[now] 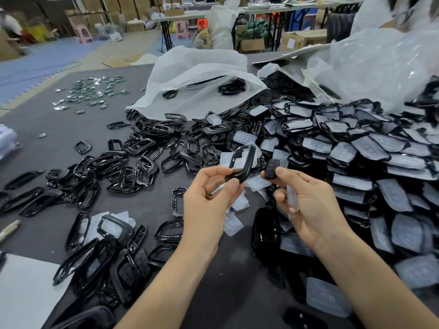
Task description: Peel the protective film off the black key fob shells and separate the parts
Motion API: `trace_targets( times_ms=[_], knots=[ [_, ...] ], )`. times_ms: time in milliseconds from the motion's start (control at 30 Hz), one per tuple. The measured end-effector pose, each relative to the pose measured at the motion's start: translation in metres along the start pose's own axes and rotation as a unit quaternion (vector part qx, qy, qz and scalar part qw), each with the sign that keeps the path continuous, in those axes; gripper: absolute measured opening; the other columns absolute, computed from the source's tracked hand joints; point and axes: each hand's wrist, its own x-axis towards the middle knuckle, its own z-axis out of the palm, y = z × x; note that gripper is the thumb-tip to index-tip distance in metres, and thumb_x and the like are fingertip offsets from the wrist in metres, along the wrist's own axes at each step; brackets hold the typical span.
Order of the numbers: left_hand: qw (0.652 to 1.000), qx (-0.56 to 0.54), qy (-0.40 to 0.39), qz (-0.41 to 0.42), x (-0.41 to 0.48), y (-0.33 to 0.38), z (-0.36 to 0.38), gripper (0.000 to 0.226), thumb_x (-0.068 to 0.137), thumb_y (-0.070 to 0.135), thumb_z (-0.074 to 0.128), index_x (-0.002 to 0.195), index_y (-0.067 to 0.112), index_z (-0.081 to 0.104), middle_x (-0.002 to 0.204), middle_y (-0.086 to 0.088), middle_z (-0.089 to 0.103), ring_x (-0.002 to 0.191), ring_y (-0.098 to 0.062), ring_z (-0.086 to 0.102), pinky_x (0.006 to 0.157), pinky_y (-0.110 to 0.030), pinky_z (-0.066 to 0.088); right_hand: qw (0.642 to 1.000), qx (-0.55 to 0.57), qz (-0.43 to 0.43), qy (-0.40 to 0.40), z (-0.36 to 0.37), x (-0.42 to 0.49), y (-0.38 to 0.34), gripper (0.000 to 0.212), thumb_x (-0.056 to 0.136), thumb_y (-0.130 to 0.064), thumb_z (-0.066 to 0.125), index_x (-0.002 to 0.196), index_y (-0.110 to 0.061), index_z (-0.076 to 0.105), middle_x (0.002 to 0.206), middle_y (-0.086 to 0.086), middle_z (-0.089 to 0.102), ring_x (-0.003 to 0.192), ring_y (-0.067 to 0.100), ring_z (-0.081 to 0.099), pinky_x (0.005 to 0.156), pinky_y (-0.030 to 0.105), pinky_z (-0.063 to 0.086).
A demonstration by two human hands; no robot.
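My left hand pinches a glossy black key fob frame by its lower corner, holding it upright above the table. My right hand pinches a small black button pad between thumb and forefinger. A strip of clear protective film is tucked against its curled lower fingers. The two parts are apart, a few centimetres from each other.
A big heap of film-covered black shells fills the right side. Bare black frames lie scattered left and centre on the grey table. Peeled films lie below my hands. White plastic bags sit behind, small metal pieces far left.
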Motion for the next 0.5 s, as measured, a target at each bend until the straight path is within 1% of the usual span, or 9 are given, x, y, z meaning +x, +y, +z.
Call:
trace_targets(
  times_ms=[100,200,267,333,433,500],
  knots=[
    [1.000,-0.002,0.001,-0.003,0.0004,0.0001,0.0006,0.021,0.087,-0.009,0.061,0.086,0.012,0.064,0.080,-0.004,0.073,0.078,-0.013,0.071,0.074,-0.019,0.055,1.000,-0.002,0.002,0.008,-0.0014,0.0003,-0.0001,0.020,0.084,-0.009,0.064,0.097,0.006,0.061,0.077,0.012,0.072,0.038,0.007,0.048,0.031,0.015,0.028],
    [1.000,-0.003,-0.006,-0.009,0.0006,0.0001,0.0012,0.021,0.087,-0.009,0.061,0.086,0.011,0.064,0.078,-0.003,0.072,0.076,-0.012,0.071,0.074,-0.019,0.055,1.000,-0.013,-0.004,0.008,0.0000,-0.0004,-0.0005,0.007,0.086,-0.006,0.063,0.090,-0.001,0.061,0.077,0.014,0.071,0.037,0.008,0.049,0.031,0.016,0.029],
    [0.999,0.004,-0.029,-0.017,-0.0005,-0.0001,0.0019,0.021,0.087,-0.010,0.060,0.086,0.011,0.064,0.080,-0.003,0.073,0.077,-0.013,0.071,0.074,-0.020,0.055,0.999,-0.030,-0.014,0.009,0.0013,-0.0003,0.0007,0.004,0.086,-0.003,0.064,0.087,-0.005,0.061,0.071,0.012,0.069,0.038,0.009,0.049,0.030,0.016,0.029],
    [0.998,0.017,-0.056,-0.031,-0.0024,-0.0025,0.0038,0.018,0.087,-0.011,0.059,0.085,0.006,0.062,0.083,-0.004,0.075,0.079,-0.015,0.071,0.072,-0.022,0.056,0.999,-0.048,-0.021,0.009,0.0020,0.0002,0.0023,0.005,0.087,-0.003,0.063,0.083,-0.005,0.060,0.064,0.012,0.065,0.038,0.011,0.048,0.031,0.017,0.028],
    [0.995,0.031,-0.076,-0.048,-0.0049,-0.0051,0.0058,0.015,0.087,-0.012,0.058,0.082,0.002,0.058,0.077,-0.003,0.074,0.075,-0.015,0.072,0.069,-0.021,0.056,0.999,-0.027,-0.016,-0.014,0.0037,-0.0006,0.0028,0.005,0.087,0.000,0.060,0.083,-0.003,0.058,0.072,0.020,0.064,0.039,0.011,0.048,0.032,0.017,0.029],
    [0.995,0.032,-0.080,-0.048,-0.0056,-0.0051,0.0063,0.014,0.087,-0.011,0.058,0.082,0.001,0.057,0.076,-0.003,0.074,0.074,-0.019,0.073,0.069,-0.022,0.057,0.999,-0.014,-0.021,-0.030,0.0039,-0.0015,0.0019,0.005,0.087,0.002,0.059,0.085,-0.002,0.059,0.073,0.019,0.065,0.041,0.010,0.050,0.033,0.016,0.032]
  ],
)
